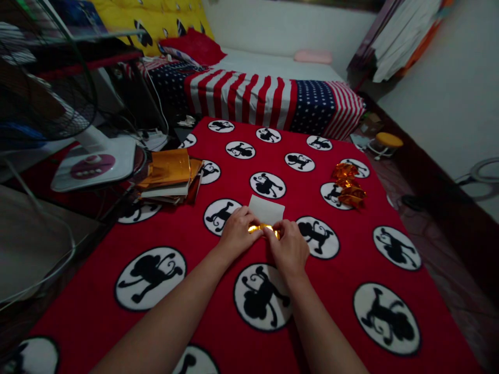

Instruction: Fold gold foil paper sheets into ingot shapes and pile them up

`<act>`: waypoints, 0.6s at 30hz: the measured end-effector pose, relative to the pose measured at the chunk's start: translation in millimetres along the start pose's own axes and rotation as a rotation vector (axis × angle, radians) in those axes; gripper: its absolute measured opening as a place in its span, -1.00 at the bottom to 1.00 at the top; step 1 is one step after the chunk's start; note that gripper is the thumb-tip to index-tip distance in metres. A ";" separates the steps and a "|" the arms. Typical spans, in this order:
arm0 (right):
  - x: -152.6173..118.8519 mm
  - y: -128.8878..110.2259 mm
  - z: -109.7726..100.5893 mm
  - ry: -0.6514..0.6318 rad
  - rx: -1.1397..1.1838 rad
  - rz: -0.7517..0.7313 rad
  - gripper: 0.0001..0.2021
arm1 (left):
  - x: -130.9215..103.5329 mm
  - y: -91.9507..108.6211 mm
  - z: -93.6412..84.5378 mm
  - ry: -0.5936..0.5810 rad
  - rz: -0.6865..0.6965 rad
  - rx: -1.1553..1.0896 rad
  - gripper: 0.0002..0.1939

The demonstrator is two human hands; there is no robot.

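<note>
Near the middle of the red cloth (187, 228), a sheet of paper (266, 209), pale on its far part and shiny gold along its near edge, lies between my hands. My left hand (239, 228) pinches the gold edge on its left side. On the right side, my right hand (287, 245) grips the same edge, its thumb close to the left thumb. The gold part looks bent or rolled over; my fingers partly hide it.
A stack of gold paper (167, 169) lies at the cloth's left edge, beside a white fan base (97, 161). Folded shiny gold pieces (348, 184) sit to the right. Beyond the cloth stands a bed (249, 96); a yellow-topped stool (389, 140) is at the right.
</note>
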State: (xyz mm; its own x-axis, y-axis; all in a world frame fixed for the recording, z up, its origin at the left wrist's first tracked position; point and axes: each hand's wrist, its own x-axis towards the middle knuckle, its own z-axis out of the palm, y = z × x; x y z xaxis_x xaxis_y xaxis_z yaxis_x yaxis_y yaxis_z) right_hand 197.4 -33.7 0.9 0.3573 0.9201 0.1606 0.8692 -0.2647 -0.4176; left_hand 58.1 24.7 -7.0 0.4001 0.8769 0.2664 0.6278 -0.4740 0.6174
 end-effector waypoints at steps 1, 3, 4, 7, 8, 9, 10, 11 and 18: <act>-1.3 1.4 0.1 -0.004 0.008 -0.012 -0.78 | -0.3 -0.8 -0.1 -0.006 0.002 -0.009 -0.88; -2.8 4.9 -0.6 -0.017 0.034 -0.036 -0.82 | -0.7 -3.1 -0.1 -0.026 0.003 -0.032 -0.89; -3.1 6.8 -1.3 -0.024 0.052 -0.048 -0.84 | -0.7 -4.5 -0.2 -0.036 0.002 -0.045 -0.91; -3.3 13.0 -4.4 -0.055 0.109 -0.070 -0.86 | -0.1 -9.4 -1.6 -0.069 -0.004 -0.090 -0.90; -3.2 15.1 -5.7 -0.068 0.125 -0.069 -0.86 | 0.2 -11.0 -2.5 -0.078 -0.005 -0.106 -0.88; -3.1 17.1 -6.9 -0.080 0.140 -0.068 -0.86 | 0.6 -12.4 -3.7 -0.083 -0.004 -0.122 -0.84; -2.9 18.9 -8.1 -0.091 0.156 -0.066 -0.86 | 1.0 -13.5 -5.0 -0.086 0.001 -0.138 -0.79; -2.7 20.5 -9.3 -0.099 0.171 -0.064 -0.86 | 1.3 -14.2 -6.4 -0.088 0.006 -0.151 -0.73; 0.1 21.7 -14.6 -0.137 0.198 -0.046 -0.85 | 0.8 -5.0 -5.6 -0.023 -0.034 -0.076 -0.83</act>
State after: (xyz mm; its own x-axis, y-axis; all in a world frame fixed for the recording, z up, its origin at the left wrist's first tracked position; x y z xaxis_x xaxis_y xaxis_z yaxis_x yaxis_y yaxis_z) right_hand 221.3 -43.6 4.9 0.2574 0.9640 0.0664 0.7950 -0.1722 -0.5817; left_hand 51.5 28.2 -5.7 0.3956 0.8897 0.2280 0.5889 -0.4362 0.6804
